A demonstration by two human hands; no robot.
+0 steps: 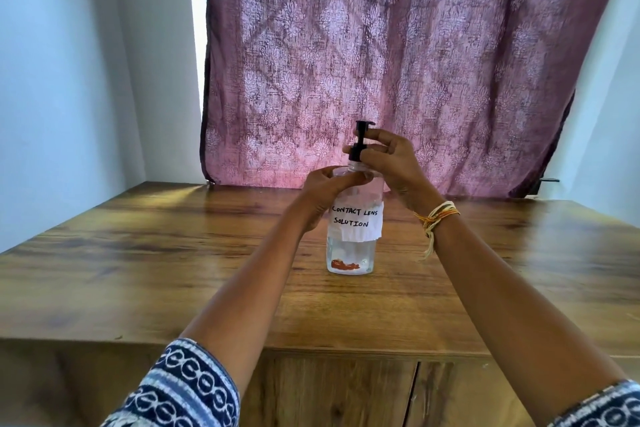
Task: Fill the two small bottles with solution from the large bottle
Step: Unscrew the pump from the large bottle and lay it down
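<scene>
Clear plastic large bottle (351, 253), frame centre, on wood-grain worktop (138, 253); left hand (329, 189) grips its shoulder, right hand (388, 156) pinches the black pump (360, 139).

Both forearms are bare from the elbow down to the hands. The left sleeve (183, 388) is pushed up near the elbow, a woven fabric in dark navy and white with rows of chain-like oval links between pale bands. The right sleeve (602, 407) shows the same pattern. The right wrist wears a thread bracelet (437, 217) of orange, yellow and cream strands, loose ends hanging below.
</scene>
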